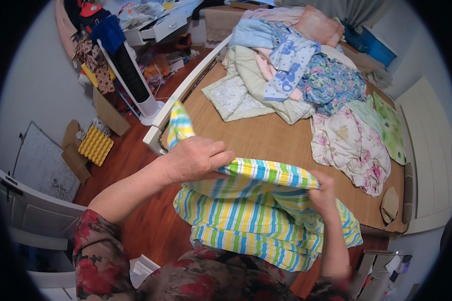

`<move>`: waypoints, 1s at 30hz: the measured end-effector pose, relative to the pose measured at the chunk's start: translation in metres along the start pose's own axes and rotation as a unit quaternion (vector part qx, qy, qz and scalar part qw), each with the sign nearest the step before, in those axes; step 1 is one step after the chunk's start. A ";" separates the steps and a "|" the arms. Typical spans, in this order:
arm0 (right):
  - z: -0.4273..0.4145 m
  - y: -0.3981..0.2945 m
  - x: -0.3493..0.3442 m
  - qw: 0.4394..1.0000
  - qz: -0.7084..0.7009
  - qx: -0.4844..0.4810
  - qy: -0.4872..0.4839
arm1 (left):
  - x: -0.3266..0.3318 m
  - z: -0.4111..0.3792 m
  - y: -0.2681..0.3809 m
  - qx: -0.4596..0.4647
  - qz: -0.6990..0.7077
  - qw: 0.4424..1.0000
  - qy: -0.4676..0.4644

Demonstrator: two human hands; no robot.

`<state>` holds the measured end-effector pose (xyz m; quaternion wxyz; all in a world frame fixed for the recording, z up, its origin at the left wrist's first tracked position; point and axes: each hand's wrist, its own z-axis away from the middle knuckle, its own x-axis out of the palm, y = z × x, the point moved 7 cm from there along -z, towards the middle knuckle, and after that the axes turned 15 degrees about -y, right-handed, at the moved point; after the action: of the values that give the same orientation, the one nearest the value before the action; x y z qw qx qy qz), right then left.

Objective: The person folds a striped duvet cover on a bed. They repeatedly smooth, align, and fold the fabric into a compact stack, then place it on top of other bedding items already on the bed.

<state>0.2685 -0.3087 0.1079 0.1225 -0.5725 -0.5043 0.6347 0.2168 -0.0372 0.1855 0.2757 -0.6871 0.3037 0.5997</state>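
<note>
A striped cloth (245, 210) in yellow, green, blue and white hangs in folds before my body. My left hand (197, 160) grips its upper edge, and a loose corner sticks up beyond the knuckles. Farther right along that edge, my right hand (322, 195) is closed on the fabric, slightly blurred. Between the two hands the edge stretches as a nearly straight band. The lower part of the cloth falls in layers close to my torso, over the near edge of the bed. Folds hide some of my fingertips.
A bed with a brown woven mat (248, 135) lies ahead, heaped with a pale green quilt (245, 94), a blue patterned towel (290, 64) and a floral cloth (352, 146). To the left stand a tower fan (130, 71), cardboard (75, 150) and a white door (41, 210).
</note>
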 end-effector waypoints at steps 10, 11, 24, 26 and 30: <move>-0.020 -0.083 -0.023 0.992 0.083 0.011 -0.096 | 0.022 0.073 -0.109 -0.244 -0.084 0.956 0.141; -0.022 -0.084 -0.026 0.990 0.086 0.017 -0.110 | 0.022 0.076 -0.114 -0.257 -0.019 0.955 0.146; -0.021 -0.050 -0.050 0.964 0.116 0.062 -0.233 | 0.047 0.067 -0.073 -0.166 0.031 0.959 -0.227; -0.020 -0.042 -0.025 0.950 0.186 0.047 -0.248 | 0.026 0.077 -0.088 -0.214 0.022 0.963 -0.166; 0.037 0.034 -0.011 0.935 0.302 0.143 -0.121 | -0.010 0.053 -0.078 -0.199 -0.004 0.980 -0.032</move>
<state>0.2548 -0.3506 0.0819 -0.0562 -0.5932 -0.2231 0.7714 0.2397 0.0548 0.1900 0.1457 -0.7094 0.1671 0.6690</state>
